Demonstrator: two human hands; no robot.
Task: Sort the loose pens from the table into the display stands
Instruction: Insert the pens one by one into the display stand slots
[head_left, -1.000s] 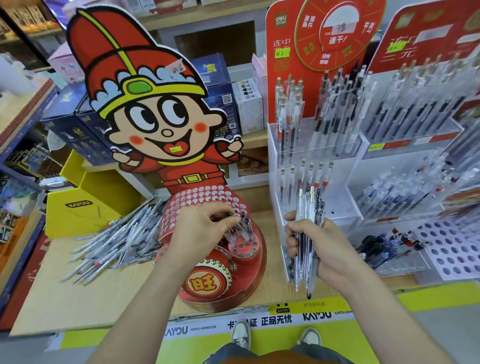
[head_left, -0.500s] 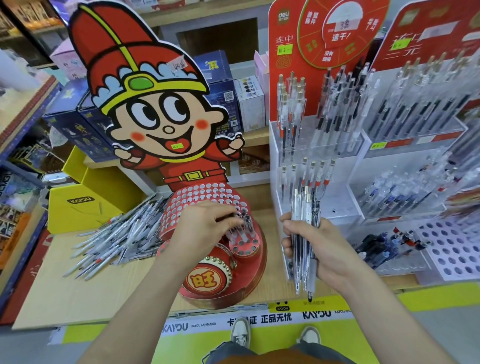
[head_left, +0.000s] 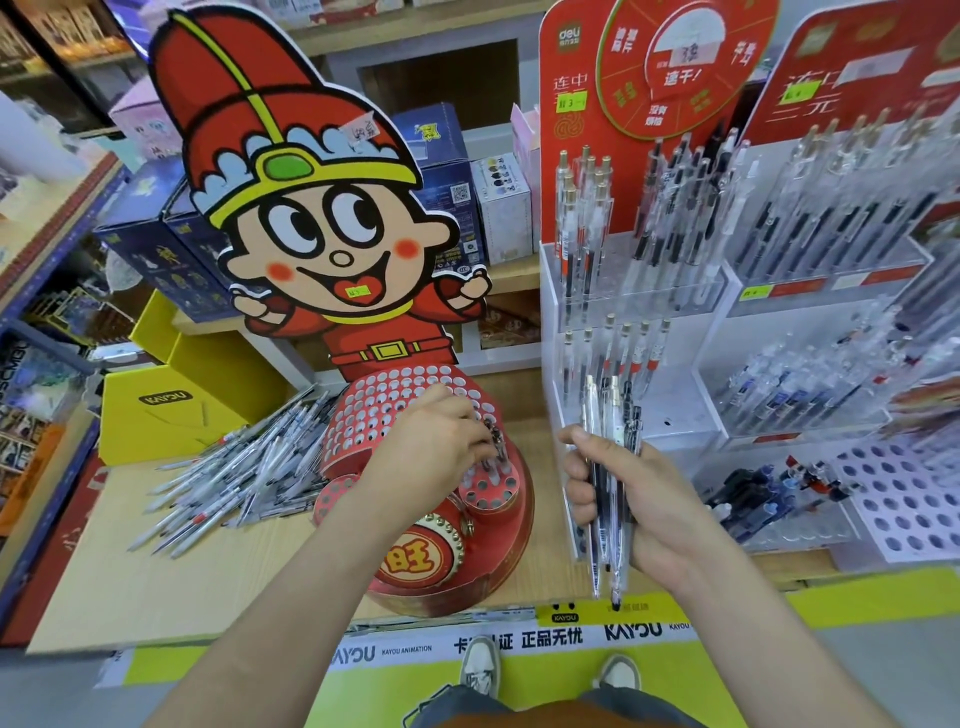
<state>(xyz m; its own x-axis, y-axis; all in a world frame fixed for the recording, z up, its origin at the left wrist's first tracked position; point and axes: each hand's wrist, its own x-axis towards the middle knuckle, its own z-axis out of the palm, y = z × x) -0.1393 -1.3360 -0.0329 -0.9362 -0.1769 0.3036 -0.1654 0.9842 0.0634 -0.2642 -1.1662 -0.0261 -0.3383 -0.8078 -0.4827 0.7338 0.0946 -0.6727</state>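
Shop shelving stacked with boxed goods backs a pale wooden surface (head_left: 156, 582) that carries the work. Progress is judged as early. A large pile of loose clear-barrelled pens (head_left: 244, 467) lies unsorted on the left of the surface, touching the red round cardboard display stand (head_left: 400, 387), and most holes in that stand's perforated top are vacant. Only a few pens appear seated, in the stand's small lower front tier (head_left: 493, 493). The tall clear acrylic display stand (head_left: 675, 410) at right already holds rows of upright pens. The left grip (head_left: 436, 447) is closed in a pinch on the dark upper end of a single pen (head_left: 496, 439), directly above the lower front tier; whether its tip is fully seated in a hole cannot be told. The right grip (head_left: 623, 499) is curled round a bundle of clear pens (head_left: 614, 415), held near upright with tips down, just beside the red stand and in front of the acrylic one. Judged remaining work: seat the pinched pen, feed out the bundle, then clear the pile.
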